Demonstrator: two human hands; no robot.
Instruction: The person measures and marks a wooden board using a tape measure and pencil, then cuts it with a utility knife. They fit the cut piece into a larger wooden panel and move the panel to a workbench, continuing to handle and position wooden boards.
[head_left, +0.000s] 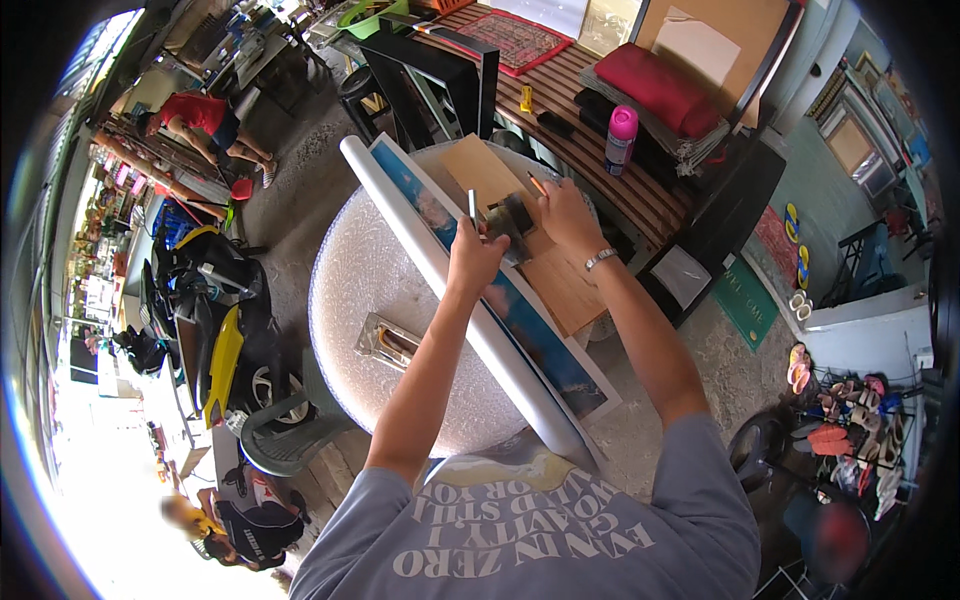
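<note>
My left hand (pixel 476 258) is closed around a dark, blurred tool (pixel 508 222) with a thin pale bar (pixel 472 204) sticking up beside the thumb. Its exact kind I cannot make out. Just to the right, my right hand (pixel 570 214) pinches a pencil (pixel 537 183), its tip pointing up and left. Both hands are over a light brown wooden board (pixel 560 290), partly hidden by them. Beside the board lies a long blue picture print (pixel 530 325) with a pale border. A long white roll (pixel 450 290) runs along the print's left side, under my left forearm.
These lie on a round, bubble-wrapped surface (pixel 370 270), with a small metal-framed piece (pixel 388 342) on its left. A slatted bench (pixel 640 205) holds a pink-capped spray can (pixel 620 140) and red cloth roll (pixel 655 88). A yellow-black motorbike (pixel 222 350), plastic chair (pixel 290 440) and people are left.
</note>
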